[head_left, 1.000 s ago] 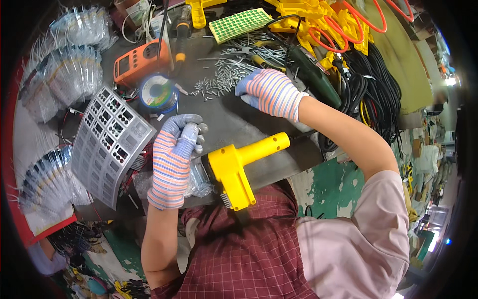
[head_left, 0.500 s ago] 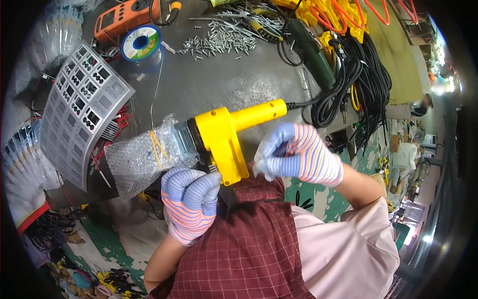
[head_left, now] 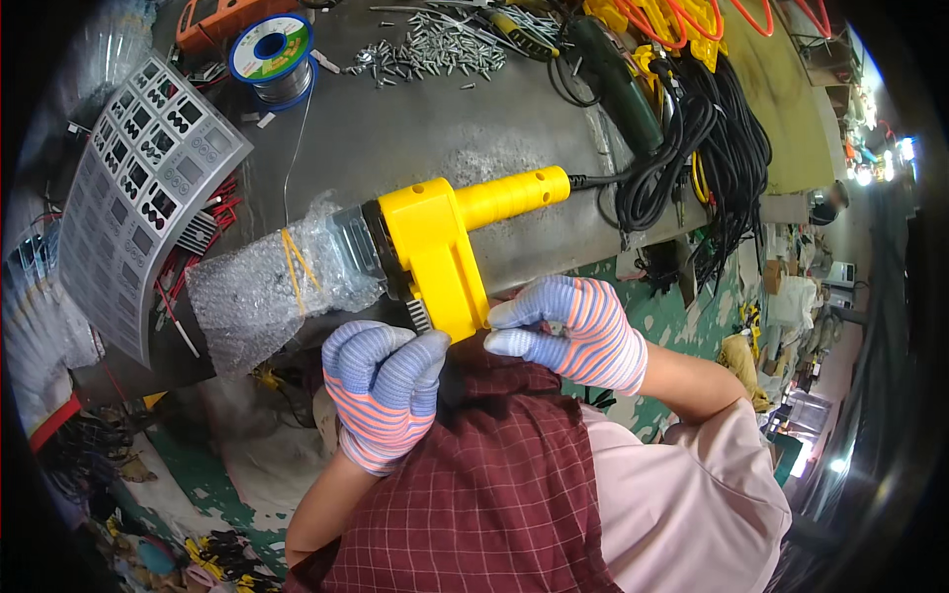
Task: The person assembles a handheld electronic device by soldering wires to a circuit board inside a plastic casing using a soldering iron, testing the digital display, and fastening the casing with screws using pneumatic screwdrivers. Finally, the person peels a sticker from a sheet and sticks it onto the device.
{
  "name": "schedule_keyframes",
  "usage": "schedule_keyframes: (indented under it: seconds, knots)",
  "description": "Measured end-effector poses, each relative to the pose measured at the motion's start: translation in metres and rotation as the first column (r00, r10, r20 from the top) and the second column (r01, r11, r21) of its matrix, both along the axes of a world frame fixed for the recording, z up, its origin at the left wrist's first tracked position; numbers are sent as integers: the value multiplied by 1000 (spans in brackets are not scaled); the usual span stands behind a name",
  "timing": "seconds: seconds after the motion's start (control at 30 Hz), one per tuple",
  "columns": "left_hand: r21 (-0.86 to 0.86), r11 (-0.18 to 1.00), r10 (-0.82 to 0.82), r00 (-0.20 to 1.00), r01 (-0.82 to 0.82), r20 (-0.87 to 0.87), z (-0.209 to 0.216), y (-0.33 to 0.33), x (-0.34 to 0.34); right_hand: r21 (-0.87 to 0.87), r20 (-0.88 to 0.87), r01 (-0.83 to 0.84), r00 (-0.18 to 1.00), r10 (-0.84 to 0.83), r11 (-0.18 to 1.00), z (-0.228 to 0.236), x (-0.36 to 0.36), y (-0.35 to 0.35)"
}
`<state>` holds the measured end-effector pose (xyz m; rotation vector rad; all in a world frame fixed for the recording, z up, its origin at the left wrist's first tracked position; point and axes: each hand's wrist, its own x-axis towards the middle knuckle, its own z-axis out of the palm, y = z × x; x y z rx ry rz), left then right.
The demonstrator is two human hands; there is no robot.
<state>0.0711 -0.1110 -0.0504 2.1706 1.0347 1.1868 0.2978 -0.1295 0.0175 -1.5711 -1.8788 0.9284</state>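
A yellow corded tool [head_left: 427, 234] lies across the near edge of the bench, its round handle pointing right. Bubble wrap [head_left: 262, 287] held by a rubber band covers its left end, around a clear plastic part [head_left: 353, 243]. My left hand [head_left: 386, 390], in a striped knit glove, is closed, fingertips pinching at the housing's near corner beside a grey ribbed piece [head_left: 419, 315]. My right hand [head_left: 583, 334], gloved alike, brings thumb and forefinger together at the housing's near right corner. Whatever sits between those fingertips is too small to make out.
Loose screws [head_left: 440, 49] are heaped at the back, with pliers beside them. A solder spool [head_left: 272, 59] and a curved sheet of printed labels [head_left: 148, 188] are on the left. At right lie a dark green power tool [head_left: 618, 94] and coiled black cables [head_left: 682, 148].
My right hand has come left and down to the tool's near corner, its fingers straightening into a pinch. My left hand stays by the tool. The whole view has shifted slightly.
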Motion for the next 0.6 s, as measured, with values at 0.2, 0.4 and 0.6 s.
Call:
schedule_keyframes:
  seconds: [0.2, 0.4, 0.6]
  knots:
    - [146, 989, 9, 991, 10, -130, -4, 1, 1, 483, 403, -316, 908, 113, 817, -24, 0, -1]
    - [-23, 998, 54, 997, -53, 60, -12, -1, 3, 569, 415, -320, 907, 71, 758, -40, 2, -2]
    - [172, 985, 1, 1000, 3, -22, -8, 9, 9, 383, 195, -95, 981, 20, 919, -43, 10, -28]
